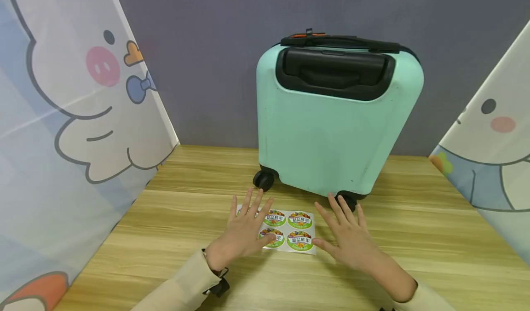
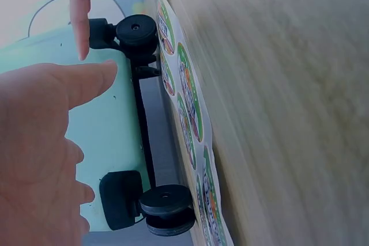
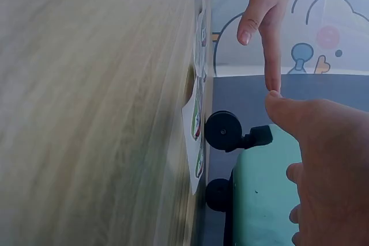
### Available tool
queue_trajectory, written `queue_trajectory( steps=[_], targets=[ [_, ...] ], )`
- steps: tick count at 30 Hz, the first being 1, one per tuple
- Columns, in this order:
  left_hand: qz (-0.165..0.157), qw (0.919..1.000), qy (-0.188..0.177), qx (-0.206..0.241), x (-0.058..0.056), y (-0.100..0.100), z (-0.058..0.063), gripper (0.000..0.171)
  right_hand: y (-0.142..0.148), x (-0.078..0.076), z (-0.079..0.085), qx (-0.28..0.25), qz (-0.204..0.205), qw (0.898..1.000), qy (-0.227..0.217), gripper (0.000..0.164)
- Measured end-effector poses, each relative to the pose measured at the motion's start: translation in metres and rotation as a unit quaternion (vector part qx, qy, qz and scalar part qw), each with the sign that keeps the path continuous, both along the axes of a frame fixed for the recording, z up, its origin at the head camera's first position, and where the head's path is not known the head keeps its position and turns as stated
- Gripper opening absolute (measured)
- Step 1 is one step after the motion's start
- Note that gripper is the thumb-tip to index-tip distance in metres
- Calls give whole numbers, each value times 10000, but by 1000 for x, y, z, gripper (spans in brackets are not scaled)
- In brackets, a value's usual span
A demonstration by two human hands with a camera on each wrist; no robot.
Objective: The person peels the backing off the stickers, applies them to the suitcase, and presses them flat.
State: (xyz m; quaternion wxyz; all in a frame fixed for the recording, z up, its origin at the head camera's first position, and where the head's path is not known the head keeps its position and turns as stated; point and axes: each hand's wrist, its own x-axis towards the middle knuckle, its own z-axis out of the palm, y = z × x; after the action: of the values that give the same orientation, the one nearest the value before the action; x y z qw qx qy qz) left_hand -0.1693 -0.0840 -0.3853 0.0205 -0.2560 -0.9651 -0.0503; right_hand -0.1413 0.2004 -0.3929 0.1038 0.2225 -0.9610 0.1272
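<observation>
A sheet of round fruit stickers (image 1: pixel 285 251) lies on the wooden table, its near edge curling slightly upward in the right wrist view. My left hand (image 1: pixel 242 235) hovers over the sheet's left part with fingers spread, hiding some stickers. Just beyond the sheet's right edge, my right hand (image 1: pixel 349 237) is also held above the table, fingers spread. Neither hand holds anything. Behind them a mint-green suitcase (image 1: pixel 323 136) stands upright on black wheels (image 1: pixel 263 181), its black handle recess (image 1: pixel 335 71) facing me.
Wood-grain table (image 1: pixel 198 173) extends around the sheet and suitcase. A grey wall panel (image 1: pixel 190 62) rises behind. Cartoon-printed cloths hang at the left (image 1: pixel 74 131) and right (image 1: pixel 497 164). A black strap (image 1: pixel 217 285) is at my left wrist.
</observation>
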Motion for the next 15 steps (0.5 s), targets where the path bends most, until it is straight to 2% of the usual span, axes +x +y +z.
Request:
queue_trajectory(
  steps=[15],
  targets=[
    [162,9988,-121,456,-11,-18,-5,91,-26,-16,-5,284,543,9980,-132,79]
  ],
)
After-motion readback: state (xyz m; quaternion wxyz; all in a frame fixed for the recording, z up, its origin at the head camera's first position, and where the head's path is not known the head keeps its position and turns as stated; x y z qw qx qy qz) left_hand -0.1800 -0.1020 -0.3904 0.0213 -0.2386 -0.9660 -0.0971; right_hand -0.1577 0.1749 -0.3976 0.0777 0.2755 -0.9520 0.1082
